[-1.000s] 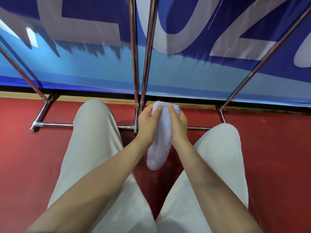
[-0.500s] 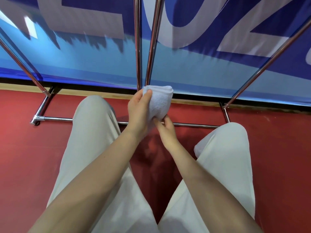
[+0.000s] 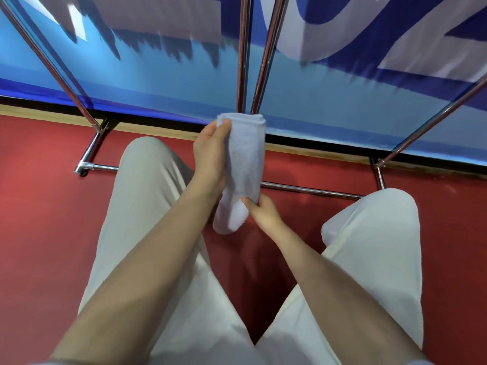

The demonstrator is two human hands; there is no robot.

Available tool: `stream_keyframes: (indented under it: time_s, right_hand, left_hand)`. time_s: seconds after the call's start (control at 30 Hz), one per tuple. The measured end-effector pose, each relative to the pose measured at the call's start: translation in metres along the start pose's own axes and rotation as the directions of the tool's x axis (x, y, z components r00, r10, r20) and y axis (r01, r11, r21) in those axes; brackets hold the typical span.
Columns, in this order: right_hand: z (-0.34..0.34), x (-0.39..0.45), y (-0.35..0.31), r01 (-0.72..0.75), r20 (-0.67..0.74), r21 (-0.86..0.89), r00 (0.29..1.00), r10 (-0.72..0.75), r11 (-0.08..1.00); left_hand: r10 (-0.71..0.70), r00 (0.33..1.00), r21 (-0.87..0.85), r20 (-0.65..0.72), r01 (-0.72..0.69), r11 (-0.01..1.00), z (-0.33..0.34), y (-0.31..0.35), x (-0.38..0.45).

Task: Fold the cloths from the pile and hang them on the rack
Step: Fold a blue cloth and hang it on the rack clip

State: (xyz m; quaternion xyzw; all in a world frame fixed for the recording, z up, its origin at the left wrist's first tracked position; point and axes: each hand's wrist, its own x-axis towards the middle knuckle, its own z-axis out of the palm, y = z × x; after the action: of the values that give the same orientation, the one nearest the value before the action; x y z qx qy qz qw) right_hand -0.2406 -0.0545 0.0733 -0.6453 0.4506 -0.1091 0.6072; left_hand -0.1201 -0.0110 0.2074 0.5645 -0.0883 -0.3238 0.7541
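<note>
**Trainee:** Head view looks straight down past my knees. Where does the cloth sit at this moment?

**Coach:** The white cloth point(image 3: 243, 167) hangs folded into a narrow strip in front of you, its top fold just below the two chrome bars of the rack point(image 3: 242, 56). Whether it is draped over a bar or only held up against them, I cannot tell; the fold hides that spot.

**Trainee:** And my hands?

**Coach:** Your left hand point(image 3: 210, 156) grips the cloth along its left side, thumb curled onto the upper corner. Your right hand point(image 3: 263, 213) pinches the lower end between thumb and fingers, close to the hanging tail.

**Trainee:** So the step is settling it on the rack?

**Coach:** That is my reading. To do it well, keep the left hand steady at the top so the fold does not open, and draw gently down with the right to smooth the strip. Terry cloth like this should slump and bunch if released unevenly, so let go of the bottom first, then the top.

**Trainee:** Anything to watch?

**Coach:** The tail looks rounded and a bit loose. Square the edges before releasing, or it may slide off onto the red floor point(image 3: 39, 233). The pile itself is out of sight.
</note>
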Motion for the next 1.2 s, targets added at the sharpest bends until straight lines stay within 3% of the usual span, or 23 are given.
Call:
stream_keyframes:
  time_s: [0.13,0.2,0.43,0.6,0.8,1.0,1.2]
  right_hand:
    - [-0.011,-0.006,-0.012,-0.032,-0.040,0.202,0.998,0.041,0.979]
    - [-0.019,-0.009,-0.014,-0.033,-0.064,0.220,0.997,0.048,0.975]
    - [-0.039,-0.025,-0.027,0.060,-0.129,0.106,0.991,-0.046,0.993]
    - [-0.058,-0.045,-0.034,0.132,-0.085,-0.029,0.987,-0.134,0.991]
    - [-0.089,-0.074,-0.058,0.166,-0.037,-0.091,0.985,-0.170,0.982]
    - [-0.152,-0.075,-0.110,0.231,-0.204,-0.240,0.938,-0.281,0.943]
    - [-0.239,-0.078,-0.191,0.180,-0.397,-0.201,0.884,-0.248,0.963]
  left_hand:
    - [-0.015,0.989,-0.141,-0.144,-0.005,0.990,-0.007,0.008,0.016]
    - [-0.042,0.979,-0.188,-0.201,0.003,0.982,-0.014,0.009,0.021]
    - [-0.030,0.952,-0.142,-0.305,-0.014,0.990,-0.038,0.001,0.024]
    - [-0.048,0.944,-0.074,-0.327,0.025,0.997,-0.050,-0.001,0.021]
    - [-0.044,0.967,-0.133,-0.251,0.010,0.991,-0.041,0.010,0.009]
    - [0.026,0.998,-0.102,-0.066,-0.033,0.994,0.020,0.035,0.010]
    - [0.101,0.988,0.061,0.118,-0.108,0.992,0.120,0.075,0.021]
